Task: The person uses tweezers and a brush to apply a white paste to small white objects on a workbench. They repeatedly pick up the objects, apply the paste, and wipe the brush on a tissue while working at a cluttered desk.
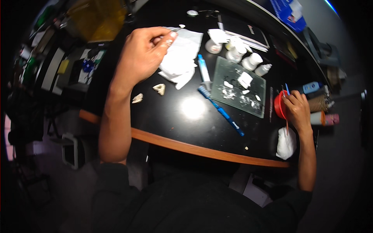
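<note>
Left hand (pixel 149 52) raised, pinching thin tool (pixel 176 29) — right hand (pixel 298 108) at red cup (pixel 278 106), grip unclear.

The person wears a black top (pixel 186 198) (its folds mostly sink into shadow), the left sleeve (pixel 112 180) and right sleeve (pixel 297 206) both ending near the elbow. Left hand (pixel 144 54) and right hand (pixel 297 110) are bare; white smears (pixel 168 41) mark the left thumb.

1. A dark notebook (pixel 252 33) lies at the far side.
2. A blue package (pixel 283 17) is beyond it, farther right.
3. A yellow container (pixel 97 19) shows at upper left.
4. A yellow slip (pixel 63 66) sits below that.
</note>
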The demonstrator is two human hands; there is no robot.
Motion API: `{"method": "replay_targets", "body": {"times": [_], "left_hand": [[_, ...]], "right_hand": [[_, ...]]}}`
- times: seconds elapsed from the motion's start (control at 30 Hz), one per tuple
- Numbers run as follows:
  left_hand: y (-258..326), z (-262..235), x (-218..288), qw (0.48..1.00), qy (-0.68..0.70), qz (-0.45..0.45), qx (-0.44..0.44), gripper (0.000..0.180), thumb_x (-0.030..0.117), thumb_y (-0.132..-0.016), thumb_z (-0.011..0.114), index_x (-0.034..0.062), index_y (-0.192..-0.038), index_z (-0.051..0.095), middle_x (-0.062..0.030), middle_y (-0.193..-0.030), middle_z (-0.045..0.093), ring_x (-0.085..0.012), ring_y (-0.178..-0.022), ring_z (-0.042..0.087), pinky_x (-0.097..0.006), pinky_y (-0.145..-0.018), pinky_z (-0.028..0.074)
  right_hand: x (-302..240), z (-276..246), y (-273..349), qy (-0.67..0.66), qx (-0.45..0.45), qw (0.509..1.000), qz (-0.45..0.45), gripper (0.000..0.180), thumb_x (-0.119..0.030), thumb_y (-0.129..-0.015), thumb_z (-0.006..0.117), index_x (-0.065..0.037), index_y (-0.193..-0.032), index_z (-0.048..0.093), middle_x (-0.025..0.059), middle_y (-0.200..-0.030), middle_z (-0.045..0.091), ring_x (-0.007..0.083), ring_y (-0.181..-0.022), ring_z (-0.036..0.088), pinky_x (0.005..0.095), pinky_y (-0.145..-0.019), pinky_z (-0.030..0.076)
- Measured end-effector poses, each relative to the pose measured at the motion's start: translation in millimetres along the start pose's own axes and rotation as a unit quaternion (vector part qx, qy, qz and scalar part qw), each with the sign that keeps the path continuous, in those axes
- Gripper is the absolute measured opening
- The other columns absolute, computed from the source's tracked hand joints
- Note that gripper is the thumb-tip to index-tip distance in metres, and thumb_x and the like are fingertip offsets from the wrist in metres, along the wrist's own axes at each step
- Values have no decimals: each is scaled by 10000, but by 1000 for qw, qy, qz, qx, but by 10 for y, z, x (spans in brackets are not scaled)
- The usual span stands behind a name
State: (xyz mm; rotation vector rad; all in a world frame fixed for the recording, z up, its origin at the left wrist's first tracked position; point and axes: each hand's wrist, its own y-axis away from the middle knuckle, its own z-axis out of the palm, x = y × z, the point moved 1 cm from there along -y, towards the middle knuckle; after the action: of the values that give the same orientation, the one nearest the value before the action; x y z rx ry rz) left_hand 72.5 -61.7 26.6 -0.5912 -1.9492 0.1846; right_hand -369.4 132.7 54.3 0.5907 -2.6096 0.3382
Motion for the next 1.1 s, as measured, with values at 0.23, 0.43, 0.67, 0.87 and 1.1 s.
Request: {"method": "replay_targets", "body": {"times": [0.23,0.43,0.67,0.87,1.1], "left_hand": [[222,-355,-86,996,-62,-52,-22,165,116,-953,729,-35,-1020,737,56,-714,520,-17,-658,412,-210,-566,340],[630,-610,-107,988,-105,-97,-62,147,61,-902,744,-25,-1019,722,31,-720,529,-35,-690,463,-223,-622,400],[1082,-708,-90,972,-70,-208,-80,233,-23,-925,613,-69,-1136,702,-9,-746,620,-34,-656,529,-207,-615,445],[1315,-759,34,988,4,-147,-35,372,-38,-988,539,-10,-1356,579,-40,-849,664,-50,-683,538,-214,-627,463],[1452,-675,62,992,5,-99,-78,143,-93,-961,501,-7,-1024,596,-40,-862,658,-59,-681,505,-223,-636,444]], "right_hand": [[-369,-459,-370,-40,80,996,30,264,36,-728,690,-26,-981,737,73,-876,662,263,-898,612,394,-736,474],[-1260,-591,-1121,-296,151,943,31,143,-23,-735,726,-12,-877,708,103,-820,663,296,-818,622,396,-695,510],[-1631,-37,-2141,-279,-32,940,193,321,-256,-829,732,65,-820,730,247,-829,709,409,-848,697,488,-795,562],[-1612,-11,-2214,-298,-80,888,341,362,-280,-793,731,82,-796,730,283,-805,719,420,-809,738,490,-776,586],[-1754,-463,-1506,-511,61,810,281,251,-199,-844,720,32,-782,646,140,-647,663,185,-618,670,351,-603,520]]}}
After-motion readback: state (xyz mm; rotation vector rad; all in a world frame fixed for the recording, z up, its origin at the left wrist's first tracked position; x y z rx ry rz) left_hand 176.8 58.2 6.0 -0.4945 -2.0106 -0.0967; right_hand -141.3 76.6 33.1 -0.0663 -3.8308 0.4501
